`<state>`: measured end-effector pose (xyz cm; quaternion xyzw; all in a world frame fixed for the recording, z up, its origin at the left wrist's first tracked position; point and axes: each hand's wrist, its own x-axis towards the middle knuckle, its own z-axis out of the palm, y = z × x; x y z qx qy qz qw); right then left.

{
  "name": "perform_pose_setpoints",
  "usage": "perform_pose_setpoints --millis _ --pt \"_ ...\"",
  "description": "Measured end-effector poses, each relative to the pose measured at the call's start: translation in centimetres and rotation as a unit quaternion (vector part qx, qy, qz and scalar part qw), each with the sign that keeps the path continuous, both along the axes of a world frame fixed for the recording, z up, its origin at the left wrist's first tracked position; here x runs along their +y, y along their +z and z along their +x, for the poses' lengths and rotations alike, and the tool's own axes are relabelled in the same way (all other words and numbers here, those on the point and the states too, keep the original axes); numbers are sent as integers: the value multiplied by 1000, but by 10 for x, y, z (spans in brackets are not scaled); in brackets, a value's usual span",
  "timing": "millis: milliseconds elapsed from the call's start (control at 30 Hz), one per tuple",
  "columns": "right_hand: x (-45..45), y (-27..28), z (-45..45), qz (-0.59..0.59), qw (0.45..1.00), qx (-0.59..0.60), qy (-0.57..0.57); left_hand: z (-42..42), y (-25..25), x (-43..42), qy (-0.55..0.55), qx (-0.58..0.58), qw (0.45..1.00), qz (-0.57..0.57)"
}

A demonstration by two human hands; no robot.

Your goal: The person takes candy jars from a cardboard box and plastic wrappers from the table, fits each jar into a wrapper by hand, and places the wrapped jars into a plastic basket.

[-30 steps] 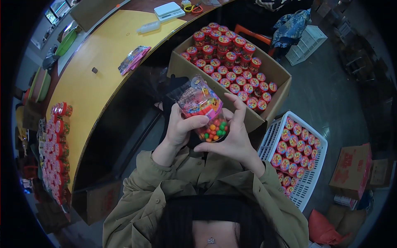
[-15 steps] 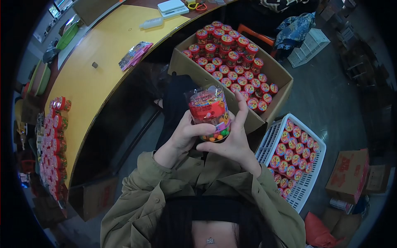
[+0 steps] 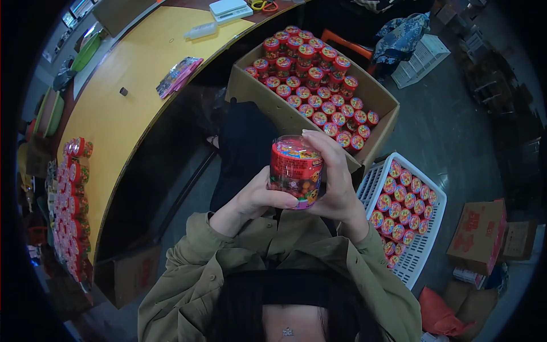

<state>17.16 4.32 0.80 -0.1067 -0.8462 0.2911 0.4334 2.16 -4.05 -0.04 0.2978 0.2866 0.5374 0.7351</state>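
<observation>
Both hands hold a candy jar (image 3: 295, 174) upright in front of my chest. It has a red lid with a colourful top, a printed clear plastic sleeve around it, and coloured sweets showing through the side. My left hand (image 3: 256, 196) grips its lower left side, thumb across the front. My right hand (image 3: 337, 182) wraps the right side, with the fingertips at the top rim. The jar hides part of the right thumb. Just beyond the hands, an open cardboard box (image 3: 270, 108) holds many similar red-lidded jars.
At my right stands a white plastic crate (image 3: 423, 251) of more jars. The curved yellow table (image 3: 142, 68) bears printed film sleeves (image 3: 178, 76), a bottle (image 3: 200, 31), a scale (image 3: 230, 10) and rows of jars (image 3: 71, 211) at the left. Cardboard boxes (image 3: 477, 233) lie right.
The jar has turned, and the sleeve film that stuck up above its lid now sits close around the top. My right fingers have moved from stretched out beside it onto its rim.
</observation>
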Motion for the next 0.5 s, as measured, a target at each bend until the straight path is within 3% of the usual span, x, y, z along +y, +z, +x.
perform_pose_setpoints --millis 167,400,433,500 --pt "-5 3 3 20 1000 -10 -7 -1 -1 0 -23 -20 1000 -9" --pt "-12 -16 22 34 999 12 0 13 -1 -13 20 37 997 -68" --pt "-18 -7 34 -17 999 35 30 37 16 -18 75 24 993 -89" --pt "-31 -19 51 -199 975 73 66 39 2 -10 7 96 995 -29"
